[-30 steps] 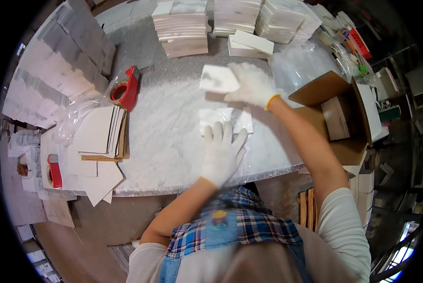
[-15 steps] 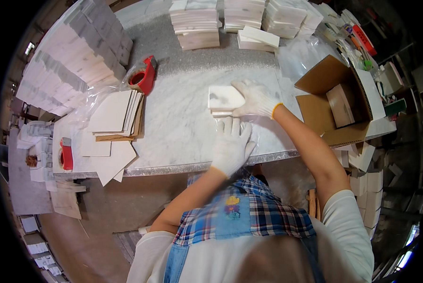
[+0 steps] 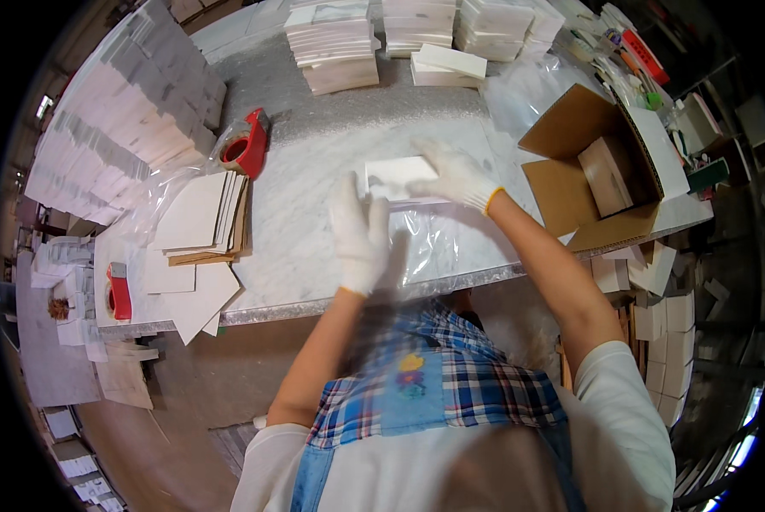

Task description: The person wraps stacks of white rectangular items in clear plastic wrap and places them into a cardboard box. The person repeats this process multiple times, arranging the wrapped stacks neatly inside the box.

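A small stack of white, grey-veined stone tiles (image 3: 391, 173) lies on the marble-topped table in front of me. My right hand (image 3: 463, 177), in a white knit glove with a yellow-edged cuff, grips the stack's right side, its thumb across the top tile and its fingers at the far edge. My left hand (image 3: 358, 243), also gloved and slightly blurred, is at the near left corner of the tiles. Its fingers point up and away with the thumb spread, and nothing shows in it. Shiny clear plastic (image 3: 429, 243) lies just nearer than the stack.
An open cardboard box (image 3: 566, 192) with a tile block inside stands at right. Cardboard sheets (image 3: 193, 218) and red tape dispensers (image 3: 247, 149) lie left. Tall tile stacks (image 3: 135, 94) rise at far left; more tile stacks (image 3: 335, 51) line the back. The table's front edge (image 3: 314, 309) is near me.
My left hand has moved left from the near side of the tiles to their left corner and turned more upright. My right hand stays on the stack, its thumb now farther across the top.
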Motion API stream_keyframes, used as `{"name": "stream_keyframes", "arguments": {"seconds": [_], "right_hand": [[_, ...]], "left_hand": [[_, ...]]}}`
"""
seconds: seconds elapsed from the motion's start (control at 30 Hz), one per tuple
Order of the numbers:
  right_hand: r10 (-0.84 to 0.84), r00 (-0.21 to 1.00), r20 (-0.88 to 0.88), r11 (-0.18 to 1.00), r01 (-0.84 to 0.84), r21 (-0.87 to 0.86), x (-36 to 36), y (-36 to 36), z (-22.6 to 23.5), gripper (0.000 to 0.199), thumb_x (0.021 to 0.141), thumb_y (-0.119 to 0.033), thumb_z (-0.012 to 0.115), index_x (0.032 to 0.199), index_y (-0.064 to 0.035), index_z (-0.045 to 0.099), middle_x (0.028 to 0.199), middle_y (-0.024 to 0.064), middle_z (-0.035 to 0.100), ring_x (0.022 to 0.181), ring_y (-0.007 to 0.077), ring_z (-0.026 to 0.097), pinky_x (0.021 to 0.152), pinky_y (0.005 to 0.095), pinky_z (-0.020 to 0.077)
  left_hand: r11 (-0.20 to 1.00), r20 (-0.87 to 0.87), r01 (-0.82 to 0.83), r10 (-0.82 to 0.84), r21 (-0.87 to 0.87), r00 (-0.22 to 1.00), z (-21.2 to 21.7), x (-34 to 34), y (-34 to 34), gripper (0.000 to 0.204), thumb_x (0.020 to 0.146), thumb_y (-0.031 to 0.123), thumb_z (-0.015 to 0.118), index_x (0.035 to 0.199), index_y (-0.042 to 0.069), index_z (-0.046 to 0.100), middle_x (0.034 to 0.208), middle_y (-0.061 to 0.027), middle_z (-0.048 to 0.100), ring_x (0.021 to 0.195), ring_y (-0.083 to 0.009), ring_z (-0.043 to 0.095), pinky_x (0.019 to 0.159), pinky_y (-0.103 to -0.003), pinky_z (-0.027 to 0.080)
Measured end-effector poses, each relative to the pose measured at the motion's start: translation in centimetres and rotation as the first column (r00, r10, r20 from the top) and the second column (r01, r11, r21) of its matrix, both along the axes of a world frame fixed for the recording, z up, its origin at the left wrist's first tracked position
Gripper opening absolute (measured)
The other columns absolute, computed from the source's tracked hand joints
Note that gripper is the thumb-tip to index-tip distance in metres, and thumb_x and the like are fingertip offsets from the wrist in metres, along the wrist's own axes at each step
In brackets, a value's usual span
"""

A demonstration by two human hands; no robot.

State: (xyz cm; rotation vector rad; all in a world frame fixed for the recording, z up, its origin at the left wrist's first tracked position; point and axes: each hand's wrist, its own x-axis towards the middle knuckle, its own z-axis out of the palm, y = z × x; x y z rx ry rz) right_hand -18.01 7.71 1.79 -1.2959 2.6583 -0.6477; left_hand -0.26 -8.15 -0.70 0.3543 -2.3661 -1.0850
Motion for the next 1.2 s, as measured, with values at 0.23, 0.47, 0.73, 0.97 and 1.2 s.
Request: {"name": "stream_keyframes", "arguments": {"seconds": [0.23, 0.47, 0.73, 0.97, 1.2], "right_hand": [[-0.075, 0.646, 0.759, 0.609, 0.633, -0.479, 0.3, -0.6, -4.4, 0.082, 0.105, -0.061, 0.042, 0.161, -0.0015, 0.032, 0.167, 0.0147, 0.034, 0.154, 0.0262, 0.032, 0.123, 0.0303, 0.0244], [0.051, 0.592, 0.804, 0.538, 0.662, -0.522, 1.3, -0.5, -3.0, 0.084, 0.104, -0.061, 0.043, 0.158, 0.003, 0.035, 0.161, 0.0199, 0.042, 0.151, 0.0283, 0.036, 0.122, 0.0327, 0.0268], [-0.577, 0.681, 0.451, 0.78, 0.623, 0.057, 8.2, 6.8, 0.0, 0.085, 0.091, -0.06, 0.061, 0.142, 0.0068, 0.052, 0.129, 0.0299, 0.065, 0.122, 0.0411, 0.064, 0.105, 0.0436, 0.0483], [-0.485, 0.78, 0.396, 0.871, 0.471, 0.14, 11.9, 4.8, -1.0, 0.043, 0.09, -0.042, 0.07, 0.104, -0.0007, 0.07, 0.087, 0.0191, 0.073, 0.087, 0.0329, 0.072, 0.074, 0.04, 0.0539], [0.253, -0.158, 0.954, 0.497, 0.868, 0.011, 11.5, 5.1, -0.3, 0.015, 0.101, -0.018, 0.063, 0.104, -0.0037, 0.066, 0.088, 0.0057, 0.067, 0.07, 0.0132, 0.067, 0.059, 0.0261, 0.0574]], "left_hand": [[0.66, -0.062, 0.156, -0.164, 0.735, 0.985, -0.1, -4.6, -1.0, 0.084, 0.107, 0.057, 0.04, 0.165, 0.003, 0.011, 0.172, -0.0197, 0.01, 0.157, -0.0338, 0.016, 0.123, -0.045, 0.029], [0.569, -0.039, 0.153, -0.208, 0.808, 0.977, 1.2, -4.3, -0.3, 0.085, 0.105, 0.048, 0.052, 0.166, 0.005, 0.01, 0.171, -0.0229, 0.013, 0.155, -0.0338, 0.024, 0.12, -0.044, 0.035], [0.959, 0.061, 0.018, -0.037, 0.284, 0.997, -1.3, 0.4, -1.9, 0.062, 0.093, 0.007, 0.059, 0.151, -0.004, 0.041, 0.138, -0.0261, 0.056, 0.124, -0.0364, 0.058, 0.107, -0.042, 0.046], [0.964, 0.026, 0.161, -0.159, -0.21, 0.987, -2.0, 3.2, -2.1, 0.068, 0.079, -0.009, 0.056, 0.146, -0.001, 0.047, 0.143, -0.0272, 0.051, 0.126, -0.0455, 0.052, 0.109, -0.045, 0.044], [0.903, 0.103, 0.176, -0.147, -0.392, 0.984, 1.8, 2.7, -2.1, 0.072, 0.073, 0.008, 0.071, 0.142, 0.006, 0.052, 0.145, -0.0263, 0.048, 0.126, -0.0457, 0.049, 0.106, -0.054, 0.042]]}}
